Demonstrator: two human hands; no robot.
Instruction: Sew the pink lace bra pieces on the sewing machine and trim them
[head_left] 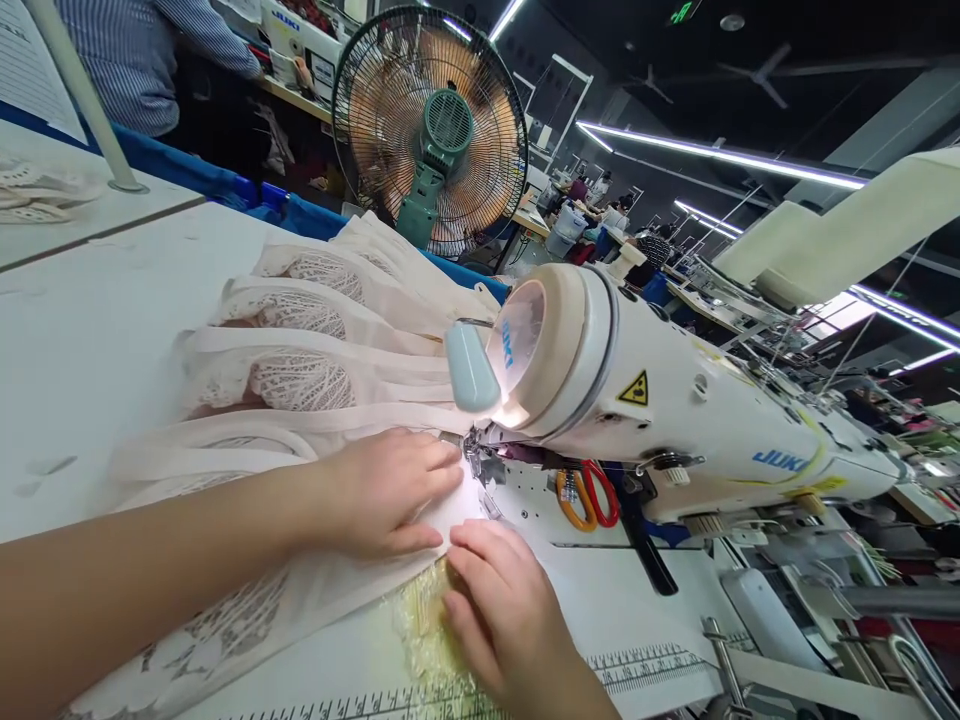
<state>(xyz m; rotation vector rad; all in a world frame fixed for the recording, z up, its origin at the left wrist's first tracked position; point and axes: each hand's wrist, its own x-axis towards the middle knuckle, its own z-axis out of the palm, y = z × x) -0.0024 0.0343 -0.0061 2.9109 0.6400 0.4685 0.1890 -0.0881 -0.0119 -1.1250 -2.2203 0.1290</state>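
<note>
Fabric (315,380), off-white with lace panels, lies in overlapping folds on the white worktable (112,290), to the left of and up to the sewing machine head (555,360). Its leading edge sits just beside the presser foot (472,445), where the machine lamp lights the needle area. Left hand (394,490): palm down on the fabric, fingers extended toward the presser foot, thumb set apart; the hand presses flat and is not clenched. Right hand (510,595): positioned nearer the table edge, fingers bent, fingertips at the near margin of the fabric and close to the left thumb; whether these fingers pinch the material or only rest on it cannot be told. Yellowish textured material (424,625) lies beside and partly behind the right hand. A printed ruler scale (637,665) runs along the near side of the table. A light blue guard (471,368) hangs at the front of the machine head, above the presser foot; a yellow warning label (634,388) is fixed to the machine's side. Below the machine arm lie scissors with one orange and one red handle loop (600,495), and beside them a long black implement (649,545). A caged fan (431,130) stands beyond the table. At upper left, a person in a striped shirt (124,65) is near a second machine (304,40).
</note>
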